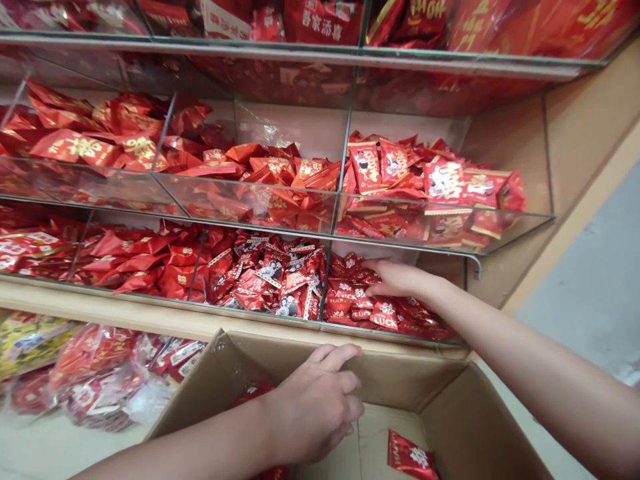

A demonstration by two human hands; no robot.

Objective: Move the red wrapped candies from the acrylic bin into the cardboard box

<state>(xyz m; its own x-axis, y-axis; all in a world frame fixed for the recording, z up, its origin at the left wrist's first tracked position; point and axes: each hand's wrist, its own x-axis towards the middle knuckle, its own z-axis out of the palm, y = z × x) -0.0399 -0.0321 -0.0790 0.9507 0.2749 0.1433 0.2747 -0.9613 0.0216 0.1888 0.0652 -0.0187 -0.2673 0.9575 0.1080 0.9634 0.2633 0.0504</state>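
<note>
Head view: right hand (395,280) low in a clear glass-walled bin (400,248), fingers slightly spread and pressed on glossy red foil packets (363,307), grip unclear. Left hand (313,407) loosely curled inside a brown corrugated cardboard box (400,373), any hold hidden. One slick red foil packet (413,455) flat on the box's base; crinkled plastic bags (100,367) beside the box.
</note>
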